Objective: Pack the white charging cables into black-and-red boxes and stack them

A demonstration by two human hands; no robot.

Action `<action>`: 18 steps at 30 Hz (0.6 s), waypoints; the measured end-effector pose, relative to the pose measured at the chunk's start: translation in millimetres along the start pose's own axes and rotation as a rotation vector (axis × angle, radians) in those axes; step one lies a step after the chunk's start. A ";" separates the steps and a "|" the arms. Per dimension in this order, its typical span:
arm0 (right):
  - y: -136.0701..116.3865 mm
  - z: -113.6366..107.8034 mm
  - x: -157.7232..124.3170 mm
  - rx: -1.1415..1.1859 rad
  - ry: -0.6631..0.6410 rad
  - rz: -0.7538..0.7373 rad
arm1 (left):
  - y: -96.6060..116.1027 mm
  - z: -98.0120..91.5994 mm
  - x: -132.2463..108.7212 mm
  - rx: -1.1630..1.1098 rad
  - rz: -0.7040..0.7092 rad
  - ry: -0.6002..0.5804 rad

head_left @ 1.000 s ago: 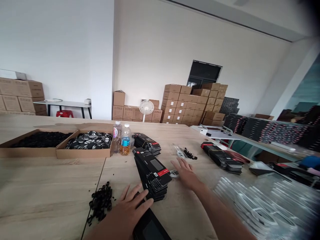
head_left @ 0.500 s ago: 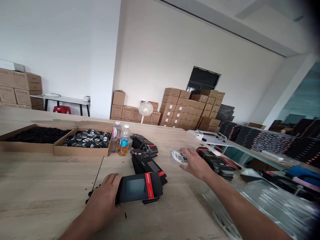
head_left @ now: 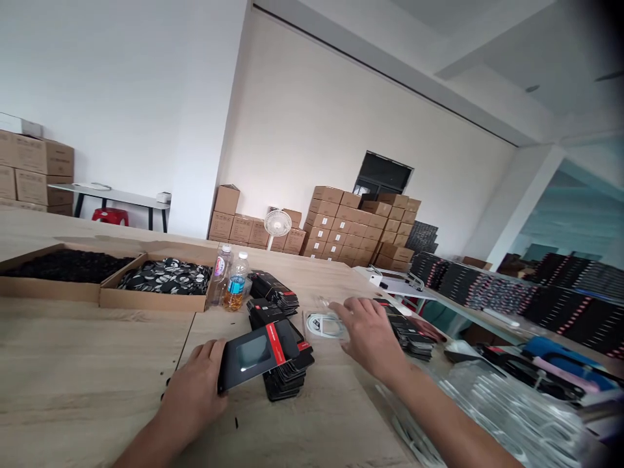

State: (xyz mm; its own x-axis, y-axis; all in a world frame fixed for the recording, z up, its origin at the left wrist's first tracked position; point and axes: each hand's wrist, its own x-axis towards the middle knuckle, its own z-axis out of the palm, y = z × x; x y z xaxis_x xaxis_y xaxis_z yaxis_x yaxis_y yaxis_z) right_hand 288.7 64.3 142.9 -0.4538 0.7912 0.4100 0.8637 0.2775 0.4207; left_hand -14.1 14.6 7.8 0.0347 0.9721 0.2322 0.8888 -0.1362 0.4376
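My left hand (head_left: pixel 195 383) is closed around one end of a flat black box (head_left: pixel 251 354) with a red band and a clear window, tilted above the table. Just beyond it lies a stack of similar black packaging boxes (head_left: pixel 287 383). My right hand (head_left: pixel 368 331) grips the right edge of a clear plastic tray with a coiled white cable (head_left: pixel 322 325) inside; its fingertips are partly hidden. Right of that hand sits another pile of black boxes (head_left: pixel 412 335), and a further pile (head_left: pixel 275 292) lies behind the first stack.
Two bottles (head_left: pixel 236 286) stand beside a carton of black-and-white round pieces (head_left: pixel 170 276). A second carton (head_left: pixel 53 286) holds small black parts. Many clear plastic trays (head_left: pixel 511 409) pile up at the lower right. Stacked cardboard boxes (head_left: pixel 341 227) and a fan (head_left: pixel 277 223) stand behind the table.
My right hand has brought the clear tray with the white cable left, nearer the black box. The box in my left hand has tilted, its right end higher. The view has shifted slightly.
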 end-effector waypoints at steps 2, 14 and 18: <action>-0.9 0.7 0.4 0.037 0.000 -0.021 | -0.1 -2.1 -0.3 0.014 -0.007 -0.021; -49.2 8.9 -3.9 0.313 0.034 -0.151 | -1.5 1.6 -0.2 -0.069 0.023 0.049; -25.4 18.0 -8.4 0.651 0.231 0.230 | -3.5 2.7 1.6 -0.106 0.013 0.109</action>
State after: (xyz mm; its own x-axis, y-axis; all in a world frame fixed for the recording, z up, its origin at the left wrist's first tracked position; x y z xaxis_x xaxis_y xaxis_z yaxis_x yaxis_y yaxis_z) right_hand 274.5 60.4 114.2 -0.2181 0.7530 0.6209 0.8653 0.4434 -0.2338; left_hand -15.9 17.2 4.3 -0.0090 0.9444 0.3286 0.8351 -0.1737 0.5220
